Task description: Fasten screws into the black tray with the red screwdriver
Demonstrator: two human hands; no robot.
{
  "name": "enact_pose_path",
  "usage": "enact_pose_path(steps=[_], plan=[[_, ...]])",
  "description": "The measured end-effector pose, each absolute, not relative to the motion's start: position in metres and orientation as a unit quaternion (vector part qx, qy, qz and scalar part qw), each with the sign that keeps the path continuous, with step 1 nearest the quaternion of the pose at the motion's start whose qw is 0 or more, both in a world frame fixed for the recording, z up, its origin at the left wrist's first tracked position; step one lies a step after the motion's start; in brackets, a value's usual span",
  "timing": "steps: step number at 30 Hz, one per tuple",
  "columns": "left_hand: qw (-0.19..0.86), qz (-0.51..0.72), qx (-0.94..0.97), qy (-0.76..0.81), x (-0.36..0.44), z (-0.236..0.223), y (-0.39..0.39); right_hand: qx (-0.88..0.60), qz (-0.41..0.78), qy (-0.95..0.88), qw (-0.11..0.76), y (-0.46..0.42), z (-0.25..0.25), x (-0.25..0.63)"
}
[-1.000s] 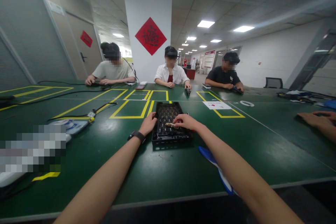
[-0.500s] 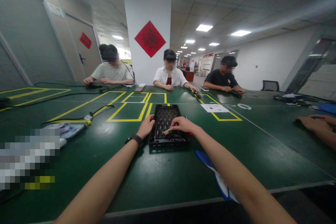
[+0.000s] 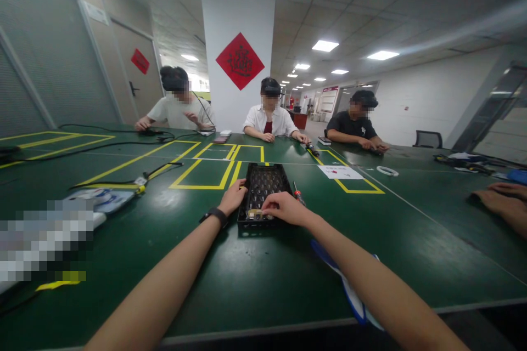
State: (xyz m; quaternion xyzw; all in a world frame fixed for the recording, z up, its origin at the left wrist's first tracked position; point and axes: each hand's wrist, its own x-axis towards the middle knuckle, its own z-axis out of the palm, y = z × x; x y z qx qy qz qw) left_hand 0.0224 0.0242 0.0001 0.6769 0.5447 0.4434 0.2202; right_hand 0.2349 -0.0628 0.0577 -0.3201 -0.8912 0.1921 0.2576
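Note:
A black open plastic casing (image 3: 259,225) with rows of small cells or knobs on its floor lies in front of me on the green table. My left hand (image 3: 233,197) is closed around the casing's left wall. With the fingertips of my right hand (image 3: 285,208) I pinch a small yellowish circuit board (image 3: 253,214) at the near end, inside the casing. The board's right part is partly hidden by my fingers. Just right of the casing lies a screwdriver (image 3: 298,194) with a red and dark handle, partly behind my right hand.
A blue-and-white flat object (image 3: 346,285) lies under my right forearm. Beyond are a paper sheet (image 3: 340,172), a white ring (image 3: 387,171) and yellow tape outlines. A black cable (image 3: 111,182) lies left. Several people sit around; a co-worker's hands (image 3: 498,203) rest at right.
My right hand has moved slightly down and left, and the circuit board now lies level along the casing's near end instead of tilted. More of the screwdriver shows. My left hand stays on the casing.

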Motion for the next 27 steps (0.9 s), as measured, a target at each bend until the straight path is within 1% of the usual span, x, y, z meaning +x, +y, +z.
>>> enact_pose_path(steps=[7,12,15,18,23,27], plan=[[0.220,0.431,0.703,0.521,0.023,0.005,0.008,-0.276,0.224,-0.905,0.234,-0.066,0.068,0.242],[0.197,0.427,0.715,0.518,0.023,0.004,0.009,-0.277,0.183,-0.923,0.193,-0.069,0.068,0.239],[0.193,0.421,0.715,0.523,0.022,0.004,0.008,-0.282,0.151,-0.927,0.195,-0.070,0.067,0.235],[0.191,0.423,0.714,0.524,0.023,0.005,0.007,-0.286,0.143,-0.925,0.204,-0.071,0.067,0.232],[0.190,0.424,0.711,0.528,0.023,0.005,0.009,-0.303,0.168,-0.912,0.219,-0.072,0.065,0.230],[0.181,0.422,0.717,0.525,0.022,0.003,0.011,-0.309,0.239,-0.889,0.237,-0.068,0.061,0.230]])
